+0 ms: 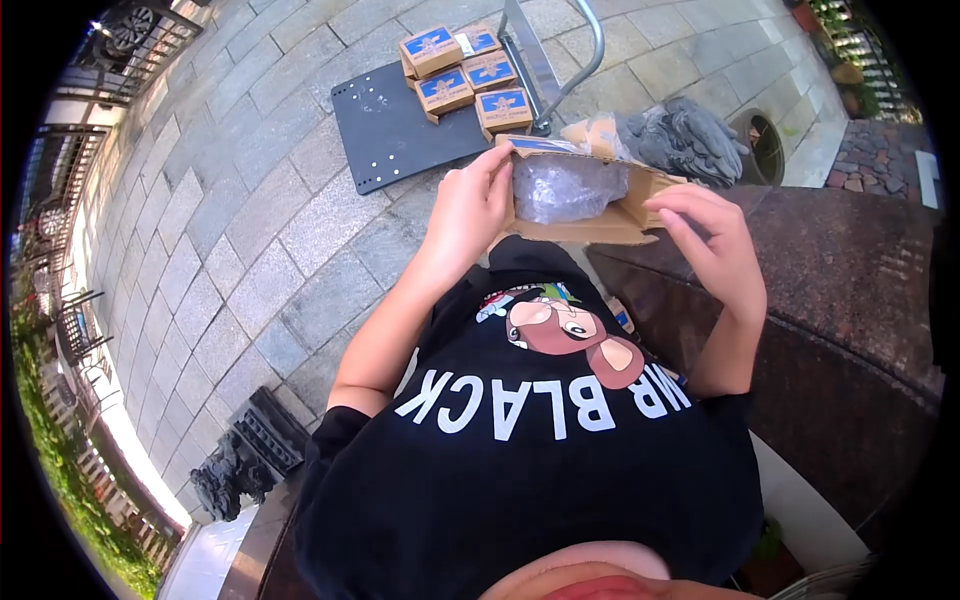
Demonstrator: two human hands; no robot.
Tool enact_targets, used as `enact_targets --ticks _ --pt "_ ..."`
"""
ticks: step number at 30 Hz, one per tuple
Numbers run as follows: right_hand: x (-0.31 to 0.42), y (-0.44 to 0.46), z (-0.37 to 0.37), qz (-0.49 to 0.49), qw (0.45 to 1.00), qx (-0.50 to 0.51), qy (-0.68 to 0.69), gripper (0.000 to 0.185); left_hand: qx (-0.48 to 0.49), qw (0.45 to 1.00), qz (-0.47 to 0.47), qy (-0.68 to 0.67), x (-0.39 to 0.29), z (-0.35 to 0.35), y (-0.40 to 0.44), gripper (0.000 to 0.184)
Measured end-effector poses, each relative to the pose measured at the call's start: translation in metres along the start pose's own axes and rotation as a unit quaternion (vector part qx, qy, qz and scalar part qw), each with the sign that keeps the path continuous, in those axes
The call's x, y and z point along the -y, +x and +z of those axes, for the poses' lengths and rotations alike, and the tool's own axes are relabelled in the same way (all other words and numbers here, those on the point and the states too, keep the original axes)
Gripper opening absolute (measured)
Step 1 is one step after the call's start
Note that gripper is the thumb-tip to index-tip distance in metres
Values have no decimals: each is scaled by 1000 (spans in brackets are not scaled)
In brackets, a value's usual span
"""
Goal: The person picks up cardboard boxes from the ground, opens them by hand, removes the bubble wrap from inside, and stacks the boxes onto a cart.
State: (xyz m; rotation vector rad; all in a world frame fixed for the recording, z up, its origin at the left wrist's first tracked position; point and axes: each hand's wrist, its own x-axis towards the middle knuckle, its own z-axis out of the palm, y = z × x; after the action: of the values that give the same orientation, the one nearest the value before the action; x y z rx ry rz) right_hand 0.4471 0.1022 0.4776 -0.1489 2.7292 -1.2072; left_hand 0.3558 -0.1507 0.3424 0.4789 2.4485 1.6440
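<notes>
Holding an open carton (pixel 590 234) in front of the body, above the lap, the left hand (pixel 476 198) is closed around its left end, thumb at the upper edge. The right hand (pixel 705 235) is at the carton's right end, fingers loosely bent and thumb set apart from them, the tips by a raised flap (pixel 645 188); whether it pinches the cardboard I cannot tell. Inside the carton lies a bundle in bubble wrap (pixel 565 190), and the wrapping hides what is within.

Just beyond the carton is some clear plastic (pixel 598 132), partly covered by the carton's far edge. To its right sits a dark grey stone carving (pixel 685 142), with a round container (pixel 765 148) beside it. A dark stone ledge (pixel 850 265) runs along the right side, under the right forearm in this view.

Ahead and to the left, a black platform trolley (pixel 392 135) stands on the paving (pixel 250 270), its metal handle (pixel 600 55) rising at the right end. Boxes with blue labels (pixel 445 92) crowd the handle end. Another dark carving (pixel 232 480) stands at lower left, well apart from the carton.
</notes>
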Motion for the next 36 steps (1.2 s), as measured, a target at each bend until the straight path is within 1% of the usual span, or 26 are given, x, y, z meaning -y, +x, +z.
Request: enact_targets --ticks 1,2,3,4,5,7,8,10,11,13,15,17,18,19,22,23,25,26,27,29,31,32,33,34,35,36 --pt "-8 21 8 -72 992 102 -5 23 0 1000 1 5 -2 1 9 27" --pt "-21 39 19 -107 980 160 -58 32 -24 1000 8 5 -5 2 22 27" --pt "-32 56 33 -85 979 145 -112 43 -52 998 17 3 -8 4 37 27" --pt "-37 79 42 -89 983 87 -136 48 -56 998 19 20 -13 2 49 25" --pt "-40 100 43 -102 981 90 -137 48 -68 997 18 24 -19 0 60 25" --pt "-48 138 45 -123 976 7 -178 39 -50 994 -41 94 -27 -6 79 25" --pt "-60 153 48 -132 977 12 -169 39 -56 992 -48 102 -25 -7 87 25" --pt "-80 177 56 -135 976 92 -146 26 -88 986 3 141 -19 -13 101 21" --pt "-85 184 58 -134 977 96 -135 26 -84 985 -5 149 -16 -16 106 21" --pt "-90 202 54 -215 963 106 -120 20 -138 971 -35 191 -8 -26 121 21" --pt "-84 216 39 -214 966 111 -91 21 -172 966 -39 191 0 -42 133 22" --pt "-81 224 37 -221 974 44 -22 20 -184 967 -23 177 1 -50 143 20" --pt "-84 235 42 -263 964 5 -37 28 -182 967 -27 177 -2 -50 144 20" --pt "-78 239 47 -264 964 4 -37 28 -173 964 -27 198 -6 -48 147 20" --pt "-64 265 58 -244 966 21 -81 54 -154 952 -8 263 -12 -44 161 19" --pt "-66 269 62 -244 966 25 -80 54 -143 947 -19 286 -13 -44 160 20" --pt "-70 283 71 -205 965 67 -150 53 -146 941 -18 305 -7 -45 161 20" --pt "-73 289 78 -235 962 54 -131 46 -149 934 -8 324 -3 -49 164 20" --pt "-77 293 77 -240 960 54 -132 46 -154 933 -9 325 1 -53 167 20" --pt "-81 292 69 -210 972 83 -71 38 -152 924 -42 349 8 -58 169 20" --pt "-81 289 40 -236 971 35 32 34 -187 908 -58 370 21 -73 175 21" --pt "-94 285 20 -226 970 28 89 41 -202 899 -67 382 25 -84 175 22" --pt "-123 277 20 -194 939 -80 271 55 -220 908 -78 347 24 -96 175 22" --pt "-125 274 -4 -193 832 -37 520 64 -239 917 -64 313 29 -110 174 21" --pt "-127 270 -27 -183 659 0 730 76 -257 926 -50 271 34 -118 176 21" --pt "-128 275 -40 -242 572 -13 783 81 -257 929 -48 263 32 -122 177 21"
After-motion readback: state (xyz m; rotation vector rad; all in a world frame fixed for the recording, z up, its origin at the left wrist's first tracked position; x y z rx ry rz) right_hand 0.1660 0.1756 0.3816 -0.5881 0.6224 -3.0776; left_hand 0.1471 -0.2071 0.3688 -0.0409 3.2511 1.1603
